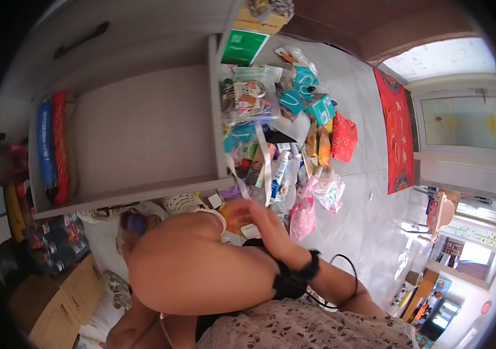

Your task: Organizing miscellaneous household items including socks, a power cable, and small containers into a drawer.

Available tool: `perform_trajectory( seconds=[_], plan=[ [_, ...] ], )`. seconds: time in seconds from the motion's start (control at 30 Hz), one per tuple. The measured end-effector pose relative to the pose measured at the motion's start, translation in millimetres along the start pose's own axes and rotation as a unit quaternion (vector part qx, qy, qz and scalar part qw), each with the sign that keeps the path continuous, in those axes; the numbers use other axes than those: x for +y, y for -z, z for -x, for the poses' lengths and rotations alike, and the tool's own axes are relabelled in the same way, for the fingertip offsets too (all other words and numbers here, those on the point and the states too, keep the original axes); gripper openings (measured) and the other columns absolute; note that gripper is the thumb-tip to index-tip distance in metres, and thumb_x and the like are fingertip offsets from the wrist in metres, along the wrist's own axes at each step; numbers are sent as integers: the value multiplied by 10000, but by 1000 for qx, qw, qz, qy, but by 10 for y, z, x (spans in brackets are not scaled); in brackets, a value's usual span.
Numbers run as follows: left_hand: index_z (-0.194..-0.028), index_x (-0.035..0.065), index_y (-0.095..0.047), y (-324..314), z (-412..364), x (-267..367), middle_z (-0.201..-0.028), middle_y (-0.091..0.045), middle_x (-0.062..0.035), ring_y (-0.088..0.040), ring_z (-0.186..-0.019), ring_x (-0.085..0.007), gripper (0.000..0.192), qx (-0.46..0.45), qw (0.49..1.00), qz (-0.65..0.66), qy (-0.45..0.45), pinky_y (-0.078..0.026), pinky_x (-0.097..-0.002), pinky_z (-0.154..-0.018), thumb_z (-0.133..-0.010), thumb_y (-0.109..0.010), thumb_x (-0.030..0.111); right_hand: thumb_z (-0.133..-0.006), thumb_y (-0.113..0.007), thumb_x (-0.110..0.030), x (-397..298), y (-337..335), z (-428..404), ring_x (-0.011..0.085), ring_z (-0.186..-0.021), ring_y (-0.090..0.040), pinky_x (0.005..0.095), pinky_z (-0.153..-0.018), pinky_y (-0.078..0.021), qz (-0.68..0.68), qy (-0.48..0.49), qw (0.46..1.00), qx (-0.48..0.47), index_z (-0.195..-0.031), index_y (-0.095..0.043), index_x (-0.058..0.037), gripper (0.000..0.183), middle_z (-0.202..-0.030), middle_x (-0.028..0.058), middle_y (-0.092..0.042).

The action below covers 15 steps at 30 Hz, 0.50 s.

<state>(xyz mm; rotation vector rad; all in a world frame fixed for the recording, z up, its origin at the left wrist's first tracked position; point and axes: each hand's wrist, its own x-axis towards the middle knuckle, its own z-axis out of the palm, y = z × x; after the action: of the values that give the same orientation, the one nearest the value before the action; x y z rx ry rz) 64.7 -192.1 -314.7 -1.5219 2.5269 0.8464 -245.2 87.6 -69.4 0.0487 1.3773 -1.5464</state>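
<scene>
My right hand, with a black band at its wrist, hovers beside my bent knee with its fingers curled; whether anything lies in them is hidden. Mostly behind the knee, my left hand is blurred near a blue-purple bundle; its grip cannot be made out. A white perforated clog shows just past my knee. Before me an open drawer holds a blue rolled bundle and a red one along its left side.
On the tiled floor right of the drawer lie a clear bag of cords, a white-and-blue tube, a red pouch and a pink plastic bag. Packed bottles and an open cardboard box stand left. A red mat lies farther right.
</scene>
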Motion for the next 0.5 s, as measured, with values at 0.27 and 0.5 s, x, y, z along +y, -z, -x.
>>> perform_trajectory(
  seconds=[0.27, 0.5],
  plan=[
    [-967, 12, -617, 306, 512, 672, -883, -635, -201, -608, -827, -380, 328, -64, 994, 91, 14, -476, -481, -736, -882, -613, 329, -789, -681, -332, 984, 1701, -1135, 416, -1107, -481, 452, -933, -424, 393, 104, 792, 456, -1248, -443, 34, 633, -1177, 249, -510],
    [-983, 12, -612, 419, 808, 1028, -896, -634, -196, -608, -837, -370, 322, -100, 988, 111, 22, -477, -473, -743, -888, -607, 320, -794, -663, -291, 961, 1725, -1273, 427, -1097, -477, 462, -896, -434, 421, 75, 744, 514, -1182, -472, -9, 515, -1115, 226, -509]
  ],
)
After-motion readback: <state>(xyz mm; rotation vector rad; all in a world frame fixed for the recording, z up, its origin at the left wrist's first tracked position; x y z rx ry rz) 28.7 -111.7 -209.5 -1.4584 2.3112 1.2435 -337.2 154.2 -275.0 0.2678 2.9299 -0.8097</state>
